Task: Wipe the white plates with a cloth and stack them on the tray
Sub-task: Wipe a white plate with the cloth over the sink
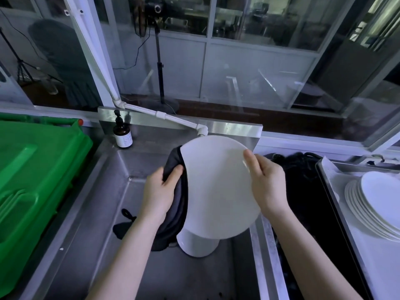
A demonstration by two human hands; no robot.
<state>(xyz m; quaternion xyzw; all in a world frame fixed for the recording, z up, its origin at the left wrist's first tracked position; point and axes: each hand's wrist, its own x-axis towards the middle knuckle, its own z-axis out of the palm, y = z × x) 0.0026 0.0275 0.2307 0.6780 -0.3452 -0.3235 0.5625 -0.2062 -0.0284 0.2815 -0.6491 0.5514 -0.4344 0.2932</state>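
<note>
Steel sink (86,213), centre. Green bin (32,169) to its left, tray (330,191) to its right.

Held plate (216,187): white, tilted up over the sink, between both hands. Plate stack (378,202) lies on the tray. Another plate (194,245) sits in the sink below the held one.

Dark cloth (175,204) is wrapped round the held plate's left edge.

Left hand (158,191): forearm raised from below, fingers curled on the cloth, thumb pressing it to the rim.

Right hand (266,182): pinches the right rim, thumb on the face, fingers behind.

Hands apart.

Brown bottle (123,135) at the sink's back left corner.
</note>
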